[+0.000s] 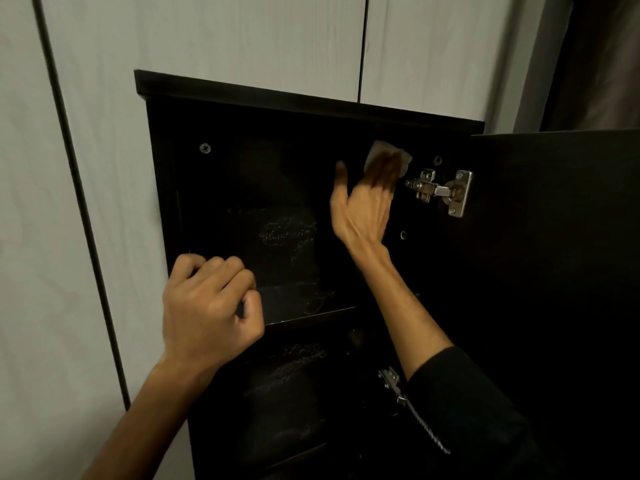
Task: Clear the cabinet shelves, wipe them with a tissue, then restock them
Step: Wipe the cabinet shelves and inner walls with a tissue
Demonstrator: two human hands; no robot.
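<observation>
Head view: right hand (363,206) presses a white crumpled tissue (388,155) flat-fingered inside the dark wooden cabinet (311,102), while the left hand (207,306) curls empty.

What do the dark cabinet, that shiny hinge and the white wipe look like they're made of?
Cabinet: probably laminated board, matte dark brown, flat square edges. Hinge: bright plated metal, glinting, with screws. Wipe: thin white tissue, crumpled under the fingers.

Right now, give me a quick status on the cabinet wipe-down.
Right hand presses tissue on upper inner wall beside hinge. Left hand curled at cabinet's left edge. Top shelf bare, dusty.
</observation>
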